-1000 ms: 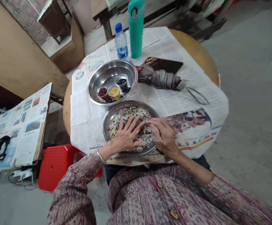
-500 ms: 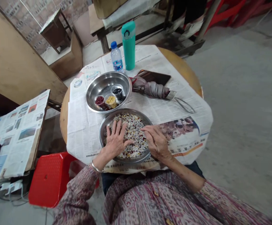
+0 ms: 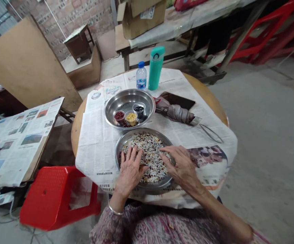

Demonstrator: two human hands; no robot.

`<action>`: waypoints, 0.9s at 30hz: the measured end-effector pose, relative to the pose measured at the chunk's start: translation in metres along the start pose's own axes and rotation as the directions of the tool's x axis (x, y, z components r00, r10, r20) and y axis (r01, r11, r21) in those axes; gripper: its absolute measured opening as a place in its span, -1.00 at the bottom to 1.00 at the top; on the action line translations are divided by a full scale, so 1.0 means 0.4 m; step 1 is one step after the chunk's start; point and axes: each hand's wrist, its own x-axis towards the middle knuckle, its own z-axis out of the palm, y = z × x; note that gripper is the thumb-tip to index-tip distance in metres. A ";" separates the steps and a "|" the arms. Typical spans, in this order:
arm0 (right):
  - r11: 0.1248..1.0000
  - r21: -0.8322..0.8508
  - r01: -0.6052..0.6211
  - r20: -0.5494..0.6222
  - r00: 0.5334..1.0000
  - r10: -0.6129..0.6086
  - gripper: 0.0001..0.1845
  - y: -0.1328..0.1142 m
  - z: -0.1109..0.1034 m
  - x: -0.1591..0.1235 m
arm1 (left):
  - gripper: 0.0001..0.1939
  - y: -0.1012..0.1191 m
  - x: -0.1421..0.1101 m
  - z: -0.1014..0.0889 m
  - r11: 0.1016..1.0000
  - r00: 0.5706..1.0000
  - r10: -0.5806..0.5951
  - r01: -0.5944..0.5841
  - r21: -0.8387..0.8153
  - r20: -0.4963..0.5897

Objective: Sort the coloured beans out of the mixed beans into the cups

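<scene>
A steel pan (image 3: 122, 144) full of mixed beans (image 3: 150, 152) sits at the near edge of a round table covered in newspaper (image 3: 93, 139). My left hand (image 3: 130, 169) lies flat on the beans at the pan's left side, fingers spread, open. My right hand (image 3: 181, 164) rests on the pan's right side, fingers stretched toward the beans, open. Behind it a steel bowl (image 3: 129, 98) holds three small cups: red beans (image 3: 119, 116), yellow beans (image 3: 131, 117), black beans (image 3: 139, 109).
A small water bottle (image 3: 141, 76) and a teal flask (image 3: 156, 67) stand at the table's far side. A folded grey umbrella (image 3: 174, 112) lies to the right over a dark phone (image 3: 181, 100). A red stool (image 3: 52, 196) and a newspaper-covered board (image 3: 20, 139) stand left.
The camera has tilted up, showing more of the room. My left hand slid left and back across the beans; my right hand shifted slightly on the pan's right side.
</scene>
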 end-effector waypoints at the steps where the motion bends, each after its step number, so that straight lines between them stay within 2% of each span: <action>1: 1.000 -0.011 0.014 0.009 1.000 -0.014 -0.84 -0.006 -0.008 0.023 | -0.30 -0.001 -0.001 0.003 1.000 1.000 -0.003 0.003 -0.010 -0.005; 5: 0.997 0.011 0.072 0.018 0.997 -0.072 -0.82 -0.016 -0.016 0.170 | -0.30 -0.002 -0.003 0.014 0.999 1.000 -0.007 0.005 -0.038 -0.031; 8: 0.996 -0.052 0.070 0.026 0.997 -0.069 -0.75 -0.002 0.016 0.318 | -0.30 -0.003 -0.005 0.018 0.998 0.999 -0.013 0.010 -0.057 -0.038; 12: 0.972 -0.225 0.062 0.163 0.986 -0.025 -0.71 0.031 0.094 0.491 | -0.30 -0.003 -0.007 0.018 0.997 0.999 -0.020 0.016 -0.075 -0.051; 14: 0.946 -0.318 0.059 0.280 0.959 0.034 -0.71 0.044 0.133 0.548 | -0.30 -0.003 -0.007 0.016 0.997 0.998 -0.018 0.013 -0.078 -0.061; 17: 0.903 -0.421 0.087 0.425 0.898 0.111 -0.72 0.060 0.177 0.594 | -0.32 0.000 -0.006 0.009 0.997 0.999 -0.022 0.019 -0.081 -0.044; 20: 0.874 -0.467 0.134 0.490 0.862 0.130 -0.72 0.076 0.208 0.608 | -0.32 0.003 -0.004 -0.001 0.995 0.999 -0.032 0.031 -0.092 -0.006; 23: 0.843 -0.516 0.154 0.496 0.856 0.147 -0.70 0.093 0.233 0.608 | -0.34 0.005 -0.002 -0.008 0.993 0.999 -0.036 0.038 -0.110 0.021; 27: 0.815 -0.562 0.138 0.463 0.870 0.172 -0.66 0.109 0.255 0.607 | -0.33 0.006 -0.003 -0.011 0.992 0.998 -0.046 0.051 -0.118 0.040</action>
